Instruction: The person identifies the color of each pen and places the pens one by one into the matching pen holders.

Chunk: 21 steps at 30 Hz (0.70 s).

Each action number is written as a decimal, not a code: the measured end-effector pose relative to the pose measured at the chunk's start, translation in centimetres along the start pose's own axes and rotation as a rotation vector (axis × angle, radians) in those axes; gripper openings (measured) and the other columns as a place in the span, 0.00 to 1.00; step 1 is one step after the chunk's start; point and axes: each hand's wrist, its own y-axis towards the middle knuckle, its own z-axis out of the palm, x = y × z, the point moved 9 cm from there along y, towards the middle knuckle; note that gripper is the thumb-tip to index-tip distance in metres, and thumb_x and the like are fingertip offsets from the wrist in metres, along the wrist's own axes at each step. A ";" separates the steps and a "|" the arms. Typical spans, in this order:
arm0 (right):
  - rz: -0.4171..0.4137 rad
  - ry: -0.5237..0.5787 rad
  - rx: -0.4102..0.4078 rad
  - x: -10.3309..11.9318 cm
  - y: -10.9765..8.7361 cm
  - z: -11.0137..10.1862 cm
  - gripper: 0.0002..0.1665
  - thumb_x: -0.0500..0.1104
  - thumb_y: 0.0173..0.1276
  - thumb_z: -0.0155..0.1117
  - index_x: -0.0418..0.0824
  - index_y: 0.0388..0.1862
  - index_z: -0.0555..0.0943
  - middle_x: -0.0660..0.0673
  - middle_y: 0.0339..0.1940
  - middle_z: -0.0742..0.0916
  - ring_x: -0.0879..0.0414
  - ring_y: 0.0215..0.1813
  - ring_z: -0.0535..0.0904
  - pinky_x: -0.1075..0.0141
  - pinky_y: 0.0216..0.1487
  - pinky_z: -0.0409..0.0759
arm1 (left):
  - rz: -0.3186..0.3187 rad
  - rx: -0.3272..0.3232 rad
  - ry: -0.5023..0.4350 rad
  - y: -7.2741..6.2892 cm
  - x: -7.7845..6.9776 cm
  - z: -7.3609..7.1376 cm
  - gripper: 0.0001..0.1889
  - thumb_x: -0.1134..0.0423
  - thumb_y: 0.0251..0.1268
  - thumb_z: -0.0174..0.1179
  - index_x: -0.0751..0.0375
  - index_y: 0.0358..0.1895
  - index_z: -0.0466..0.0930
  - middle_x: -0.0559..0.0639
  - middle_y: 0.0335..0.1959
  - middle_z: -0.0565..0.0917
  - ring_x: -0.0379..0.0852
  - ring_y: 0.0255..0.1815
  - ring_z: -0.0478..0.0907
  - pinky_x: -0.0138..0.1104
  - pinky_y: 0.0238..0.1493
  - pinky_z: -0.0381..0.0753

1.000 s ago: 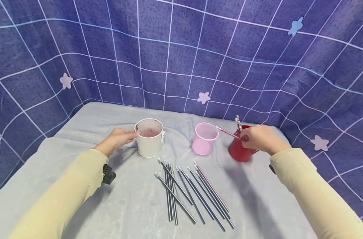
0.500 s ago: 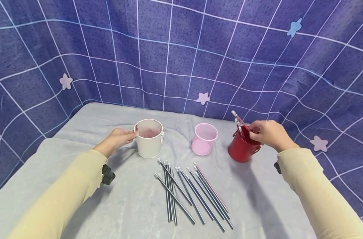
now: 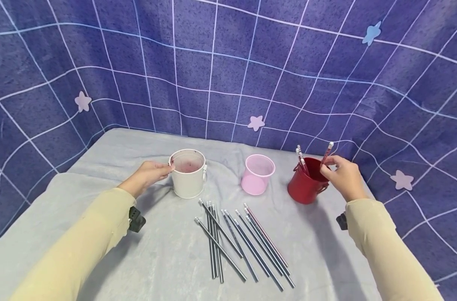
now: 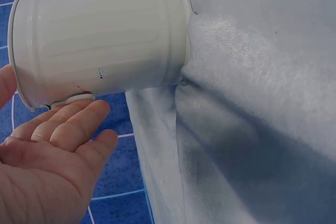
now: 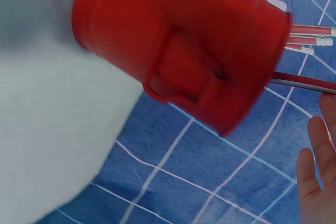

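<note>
White bucket [image 3: 188, 186] lightly pinched at rim by fingers of left hand [image 3: 147, 174]; loose pencils [image 3: 221, 249] and pink cup [image 3: 254, 184] set between both hands' fingers; red pencil [image 3: 327, 153], lower end inside red bucket [image 3: 302, 190], pinched by nearly closed fingers of right hand [image 3: 346, 175].

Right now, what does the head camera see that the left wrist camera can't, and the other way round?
Only the head view shows the red bucket, pink cup, loose pencils and the right hand holding a red pencil. Only the left wrist view shows the left hand from its palm side and little dark marks on the outside of the white bucket. Both show the left hand, the white bucket, the grey cloth and the blue curtain.
</note>
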 end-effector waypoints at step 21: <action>0.198 0.057 0.081 -3.0 -1.4 4.2 0.14 0.38 0.61 0.58 0.29 0.41 0.82 0.34 0.36 0.87 0.42 0.38 0.82 0.57 0.37 0.77 | 0.018 -0.032 0.001 -0.4 -0.1 -0.4 0.29 0.58 0.73 0.50 0.81 0.65 0.61 0.71 0.66 0.63 0.61 0.67 0.64 0.44 0.69 0.63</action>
